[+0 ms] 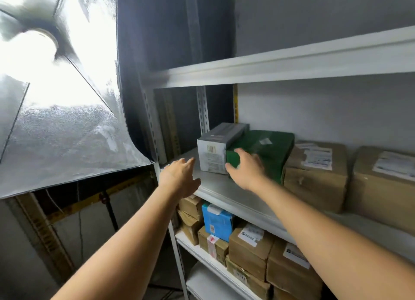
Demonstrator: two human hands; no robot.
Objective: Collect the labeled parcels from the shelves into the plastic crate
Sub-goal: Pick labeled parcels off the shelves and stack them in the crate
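1. Since the plastic crate is not in view, I cannot tell what it holds; judging by the full shelves, the collecting seems far from finished.
2. On the middle shelf [224,187] stand, from left to right, a grey box [213,151], a green parcel [267,151] touching it, a brown parcel [314,174] and a second brown parcel [386,187], both with white labels.
3. The right hand [246,167] grips the near left corner of the green parcel, with its fingers curled over the top; the parcel rests on the shelf, not yet lifted.
4. The left hand [179,177] is open with straight fingers, just beside the grey box; whether it touches, I cannot tell.
5. The lower shelf [197,252] holds a blue box [216,221] and many brown labeled parcels, all left to collect.
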